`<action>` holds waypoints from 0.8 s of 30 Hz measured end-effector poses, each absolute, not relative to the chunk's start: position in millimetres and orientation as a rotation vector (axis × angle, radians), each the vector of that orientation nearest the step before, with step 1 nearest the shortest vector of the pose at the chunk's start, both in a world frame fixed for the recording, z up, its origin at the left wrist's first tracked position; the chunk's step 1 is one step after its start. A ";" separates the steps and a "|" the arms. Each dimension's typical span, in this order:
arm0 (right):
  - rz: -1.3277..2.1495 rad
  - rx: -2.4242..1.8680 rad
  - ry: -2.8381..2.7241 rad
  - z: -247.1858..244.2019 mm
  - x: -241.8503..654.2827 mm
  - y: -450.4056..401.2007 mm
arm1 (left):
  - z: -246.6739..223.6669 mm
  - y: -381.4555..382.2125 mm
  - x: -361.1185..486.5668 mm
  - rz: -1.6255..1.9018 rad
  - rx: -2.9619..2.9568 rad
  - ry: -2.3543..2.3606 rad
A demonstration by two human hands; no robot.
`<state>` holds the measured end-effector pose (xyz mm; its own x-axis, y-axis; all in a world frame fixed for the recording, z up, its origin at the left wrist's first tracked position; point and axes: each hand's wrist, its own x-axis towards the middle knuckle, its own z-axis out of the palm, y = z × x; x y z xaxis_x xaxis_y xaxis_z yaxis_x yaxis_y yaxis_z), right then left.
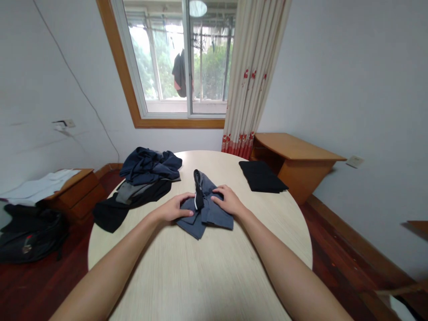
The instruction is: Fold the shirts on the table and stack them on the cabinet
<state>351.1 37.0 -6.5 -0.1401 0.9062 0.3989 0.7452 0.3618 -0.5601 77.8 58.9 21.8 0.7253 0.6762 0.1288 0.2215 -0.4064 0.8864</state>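
A pair of dark grey shorts point(216, 211) lies bunched in the middle of the round pale table point(200, 276). Its black waistband with a white edge stands up, facing partly left. My left hand point(175, 207) grips the left side of the cloth, thumb on top and fingertips reaching behind the waistband. At the right side, my right hand point(229, 200) has its bent fingers closed on the fabric. Part of the cloth under both hands is hidden.
A heap of navy, grey and black clothes point(150, 167) covers the table's back left. Folded black cloth point(262, 176) lies at the back right. Beyond are a wooden desk point(297, 147), a curtain point(252, 76) and a window. A black bag point(30, 236) sits on the floor at left.
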 end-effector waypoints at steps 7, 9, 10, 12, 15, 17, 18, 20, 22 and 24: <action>0.465 -1.159 -1.967 8.4 329.8 25.3 | 13.2 42.7 103.1 0.690 1.664 0.577; 0.677 -1.132 -1.976 7.9 324.1 23.7 | 11.8 36.6 107.7 0.654 1.508 0.517; 0.768 -1.136 -1.979 7.6 322.3 23.1 | 12.4 35.0 108.2 0.640 1.452 0.503; 0.942 -1.160 -2.024 8.3 320.7 21.5 | 15.8 35.6 105.4 0.644 1.391 0.514; 1.122 -1.272 -2.136 14.7 320.1 16.3 | 24.5 43.4 96.7 0.750 1.366 0.599; 1.128 -1.346 -2.230 21.7 318.0 10.9 | 30.5 49.4 91.4 0.843 1.361 0.671; 1.092 -1.365 -2.282 25.2 316.2 7.8 | 33.3 51.8 89.0 0.890 1.358 0.699; 0.969 -1.379 -2.382 31.1 311.6 1.5 | 38.7 54.8 83.6 0.957 1.362 0.728; 0.808 -1.412 -2.422 34.8 307.5 -4.0 | 44.6 55.2 76.3 0.937 1.403 0.724; 0.689 -1.462 -2.410 35.7 305.3 -7.8 | 51.5 53.1 68.0 0.806 1.491 0.684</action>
<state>305.3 -7.8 35.7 -0.4710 0.8813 -0.0381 0.7682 0.3885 -0.5088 68.0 53.1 51.5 0.5805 0.8094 0.0892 -0.0440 -0.0782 0.9960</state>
